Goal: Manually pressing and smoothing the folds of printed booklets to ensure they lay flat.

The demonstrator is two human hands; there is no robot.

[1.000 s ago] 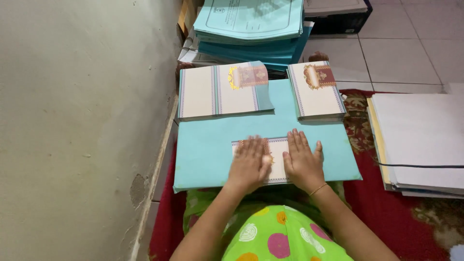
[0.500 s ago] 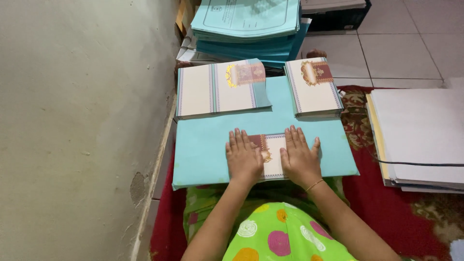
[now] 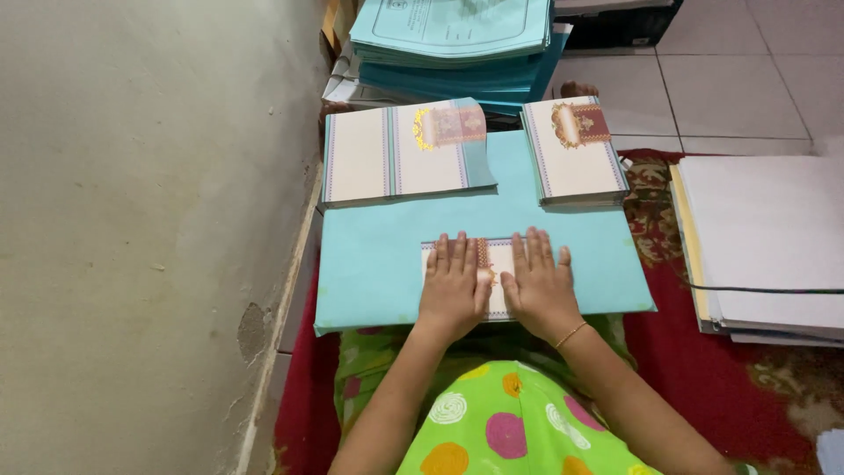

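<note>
Head view: both palms flat on a small cream patterned card (image 3: 495,264), grasping nothing.
Left hand (image 3: 454,286) and right hand (image 3: 538,288) hide most of the card, mid-near on the pale blue board (image 3: 378,255); since earlier they have edged closer together.

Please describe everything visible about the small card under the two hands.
The small card is cream paper with a thin patterned border and a gold and dark red ornament near its middle. It lies flat on the light blue board, near its front edge. The left hand and right hand press flat on it, hiding most of it.
</note>
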